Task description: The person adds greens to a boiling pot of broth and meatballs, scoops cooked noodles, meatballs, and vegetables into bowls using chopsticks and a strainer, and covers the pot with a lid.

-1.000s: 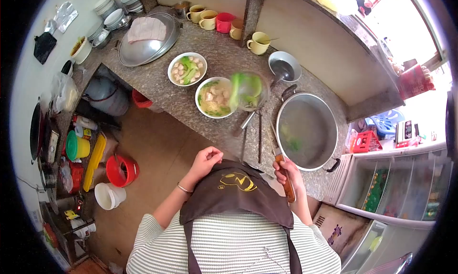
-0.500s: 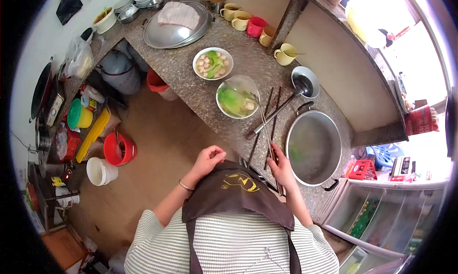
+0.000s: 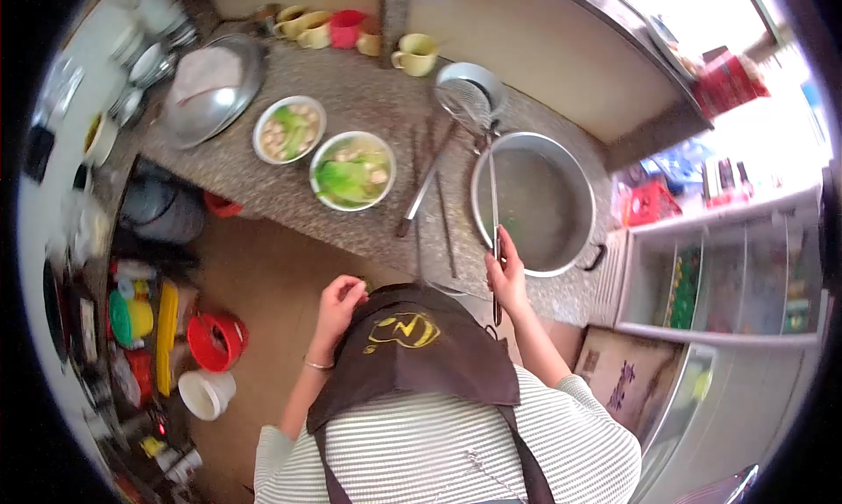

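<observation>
My right hand [image 3: 506, 274] is wrapped round the handle of a long wire strainer [image 3: 467, 103]. The strainer's mesh is over the metal bowl [image 3: 491, 83] at the back, and its handle crosses the left rim of the large pot [image 3: 561, 206]. My left hand [image 3: 340, 300] hangs beside the apron with its fingers curled; whether it holds anything is too small to tell. Left of the strainer, a bowl [image 3: 353, 171] holds green leaves and pale pieces in broth. Beyond it is a second bowl [image 3: 289, 129] with meatballs and greens. A ladle [image 3: 427, 185] and chopsticks [image 3: 446, 210] lie on the counter.
A round metal lid [image 3: 213, 90] with a cloth lies at the counter's left. Several mugs [image 3: 347, 28] line the back wall. On the floor are a red bucket [image 3: 217, 341] and a white bucket [image 3: 207, 393]. A glass-topped freezer [image 3: 724, 276] stands at the right.
The strainer has moved from over the nearer bowl to over the metal bowl. Greens now lie in the nearer bowl. The camera's view has shifted.
</observation>
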Available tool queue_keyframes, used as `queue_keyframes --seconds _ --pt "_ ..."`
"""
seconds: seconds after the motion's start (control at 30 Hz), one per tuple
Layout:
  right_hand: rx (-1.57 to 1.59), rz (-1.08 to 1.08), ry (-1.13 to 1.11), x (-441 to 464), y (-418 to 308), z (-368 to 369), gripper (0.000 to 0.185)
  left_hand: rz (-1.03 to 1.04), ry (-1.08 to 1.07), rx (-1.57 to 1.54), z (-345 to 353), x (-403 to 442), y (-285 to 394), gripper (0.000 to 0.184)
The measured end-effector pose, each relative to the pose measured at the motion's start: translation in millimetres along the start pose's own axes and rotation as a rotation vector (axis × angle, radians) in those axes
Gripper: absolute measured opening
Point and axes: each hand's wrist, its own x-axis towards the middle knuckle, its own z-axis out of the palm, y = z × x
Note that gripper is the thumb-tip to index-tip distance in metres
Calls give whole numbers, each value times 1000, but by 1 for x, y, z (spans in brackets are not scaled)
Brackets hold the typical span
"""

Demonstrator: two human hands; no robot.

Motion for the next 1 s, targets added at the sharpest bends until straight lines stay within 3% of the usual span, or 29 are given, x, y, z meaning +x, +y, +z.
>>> queue_keyframes --seconds 0.1,0.23,0.33,0.43,0.5,0.53,0.6,0.63,0.73,0.77,0.87,1.0 --pt "58 293 172 -6 25 -50 53 -1 -50 68 9 4 -3 9" --pt "-439 262 342 -10 106 -108 55 -29 -93 94 26 9 1 9" --pt "-567 268 343 -10 121 -130 48 -13 -126 141 37 14 5 9" --pt "-609 510 6 4 136 -140 32 -4 -151 187 43 16 7 9" --pt "-292 570 -73 14 152 -143 29 -12 -156 188 45 14 7 9" --pt "-285 572 -68 16 144 -144 29 -17 -153 177 46 13 7 8" --pt "96 794 -129 18 112 -144 22 -23 -138 177 44 11 2 9" --pt "97 792 -132 18 107 -145 22 -28 -117 171 44 11 2 9" --pt "522 915 -218 16 103 -147 16 -54 -82 157 45 7 6 10" --pt "517 914 -223 11 100 -150 16 -53 -76 153 44 6 5 10" --pt "958 852 -236 -15 80 -157 17 -36 -73 154 44 7 6 11" --pt "1028 784 -204 -39 69 -164 24 -37 -112 146 49 11 11 10"
